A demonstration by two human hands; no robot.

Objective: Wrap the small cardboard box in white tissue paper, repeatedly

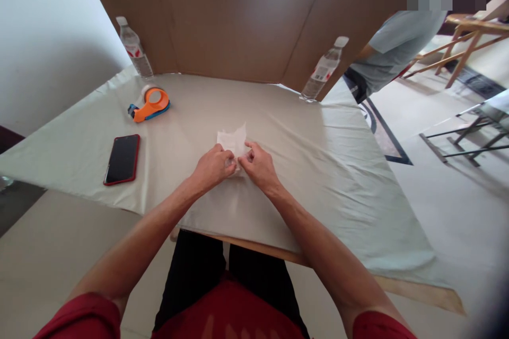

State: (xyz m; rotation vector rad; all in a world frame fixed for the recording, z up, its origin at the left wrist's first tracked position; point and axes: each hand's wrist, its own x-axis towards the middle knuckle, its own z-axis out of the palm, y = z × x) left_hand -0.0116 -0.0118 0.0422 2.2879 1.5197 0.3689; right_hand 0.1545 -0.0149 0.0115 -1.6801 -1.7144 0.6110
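A thin, crumpled white tissue (233,140) rests on the cloth-covered table, its ragged far edge standing up a little. My left hand (214,166) is closed on the tissue's near left part, with the fingers curled inward. Opposite it, my right hand (260,166) pinches the near right part between thumb and fingers. The two hands almost meet at the thumbs. Some small, shiny, see-through material shows between the fingers, but what it is I cannot make out. The fingers hide the near part of the tissue.
Left on the table are a phone (122,159) in a red case and an orange tape dispenser (151,105). Water bottles stand at back left (135,48) and back right (324,71) before a brown cardboard panel (234,21). Beyond it, at right, sits a person (401,42).
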